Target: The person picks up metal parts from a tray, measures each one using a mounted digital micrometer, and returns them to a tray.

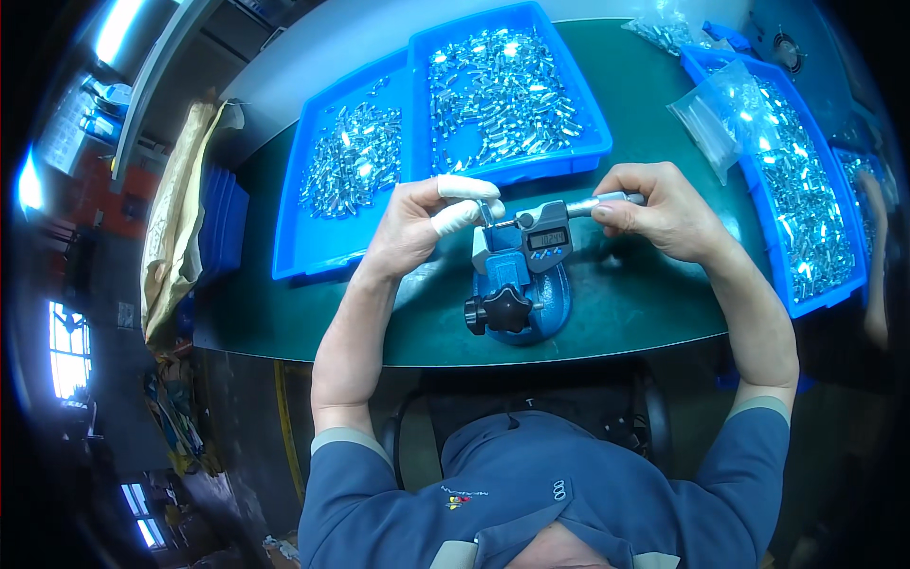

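1. While the left hand holds a very small metal part at the measuring gap of the digital micrometer, its grip is closed on this part with the thumb and the covered fingertips, which wear white finger cots.
2. The right hand is closed around the thimble at the right end of the micrometer.
3. The micrometer sits in a blue stand with a black knob, near the front middle of the dark green desk.
4. Two blue trays full of small shiny metal parts lie just behind the hands, touching each other.
5. Another blue tray with similar parts stands at the right, and a clear plastic bag lies on its left edge.
6. A further blue tray shows at the far right rim.
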Action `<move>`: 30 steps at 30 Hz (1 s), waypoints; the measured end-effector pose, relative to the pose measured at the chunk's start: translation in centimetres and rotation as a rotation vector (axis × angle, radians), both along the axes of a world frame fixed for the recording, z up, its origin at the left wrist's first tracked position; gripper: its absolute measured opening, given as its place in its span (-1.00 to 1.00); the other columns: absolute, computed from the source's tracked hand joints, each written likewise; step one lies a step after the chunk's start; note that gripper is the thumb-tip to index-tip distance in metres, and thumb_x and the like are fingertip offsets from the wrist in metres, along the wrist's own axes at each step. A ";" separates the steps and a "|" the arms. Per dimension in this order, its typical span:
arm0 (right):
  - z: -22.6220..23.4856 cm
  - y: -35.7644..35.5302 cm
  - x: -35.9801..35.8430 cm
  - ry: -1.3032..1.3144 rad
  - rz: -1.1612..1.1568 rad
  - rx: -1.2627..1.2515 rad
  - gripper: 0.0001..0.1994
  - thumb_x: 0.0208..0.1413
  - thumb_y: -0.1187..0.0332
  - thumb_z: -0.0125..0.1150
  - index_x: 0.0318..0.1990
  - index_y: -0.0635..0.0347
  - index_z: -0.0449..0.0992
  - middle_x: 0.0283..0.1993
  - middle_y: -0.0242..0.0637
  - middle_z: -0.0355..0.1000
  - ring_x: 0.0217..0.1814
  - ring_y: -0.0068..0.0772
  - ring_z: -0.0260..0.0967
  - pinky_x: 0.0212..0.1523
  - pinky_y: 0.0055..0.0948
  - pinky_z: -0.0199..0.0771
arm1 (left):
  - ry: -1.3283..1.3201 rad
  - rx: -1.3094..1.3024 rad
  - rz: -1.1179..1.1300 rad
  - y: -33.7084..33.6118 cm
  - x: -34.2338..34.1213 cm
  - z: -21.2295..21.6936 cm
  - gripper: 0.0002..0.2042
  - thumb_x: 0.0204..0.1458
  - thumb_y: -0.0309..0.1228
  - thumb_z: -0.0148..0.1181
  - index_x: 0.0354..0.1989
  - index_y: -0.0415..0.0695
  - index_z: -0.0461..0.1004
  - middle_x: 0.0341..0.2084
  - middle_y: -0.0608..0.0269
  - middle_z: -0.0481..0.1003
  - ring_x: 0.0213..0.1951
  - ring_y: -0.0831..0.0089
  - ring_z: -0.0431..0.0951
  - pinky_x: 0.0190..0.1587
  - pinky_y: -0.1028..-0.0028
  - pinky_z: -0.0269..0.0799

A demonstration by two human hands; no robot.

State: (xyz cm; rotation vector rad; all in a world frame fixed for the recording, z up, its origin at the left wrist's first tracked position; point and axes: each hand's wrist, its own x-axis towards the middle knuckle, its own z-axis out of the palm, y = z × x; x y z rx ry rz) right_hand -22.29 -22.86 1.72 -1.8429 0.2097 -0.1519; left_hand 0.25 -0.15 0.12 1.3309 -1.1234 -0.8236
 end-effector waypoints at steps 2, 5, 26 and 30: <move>0.1 0.1 0.0 0.012 -0.006 0.016 -0.71 0.18 0.20 0.30 -0.26 0.32 0.58 -0.46 -0.37 0.50 -0.39 -0.62 0.40 -0.34 -0.56 0.37 | -0.027 0.020 0.029 0.0 -0.1 0.0 -0.79 0.13 -0.46 0.28 -0.07 -0.22 0.61 -0.24 0.12 0.65 -0.15 0.39 0.65 -0.02 0.38 0.54; 0.0 0.0 0.0 0.009 -0.002 -0.036 -0.72 0.18 0.20 0.30 -0.27 0.31 0.59 -0.46 -0.37 0.51 -0.40 -0.63 0.42 -0.36 -0.58 0.36 | -0.023 0.027 0.034 0.1 -0.3 0.0 -0.79 0.13 -0.47 0.28 -0.07 -0.22 0.61 -0.23 0.12 0.65 -0.14 0.39 0.65 -0.01 0.38 0.54; -0.1 -0.1 0.0 -0.029 -0.031 -0.060 -0.70 0.17 0.17 0.30 -0.27 0.30 0.58 -0.45 -0.36 0.50 -0.39 -0.59 0.44 -0.31 -0.54 0.40 | 0.008 0.037 0.058 -0.1 -0.7 0.0 -0.81 0.13 -0.46 0.28 -0.11 -0.21 0.62 -0.24 0.16 0.64 -0.16 0.43 0.64 -0.04 0.39 0.54; -0.1 -0.2 0.1 -0.037 -0.018 -0.071 -0.70 0.17 0.17 0.29 -0.28 0.30 0.58 -0.46 -0.35 0.50 -0.40 -0.59 0.44 -0.32 -0.53 0.39 | -0.003 0.032 0.047 0.0 -0.6 0.0 -0.81 0.13 -0.45 0.28 -0.11 -0.21 0.62 -0.24 0.16 0.64 -0.15 0.42 0.63 -0.03 0.39 0.53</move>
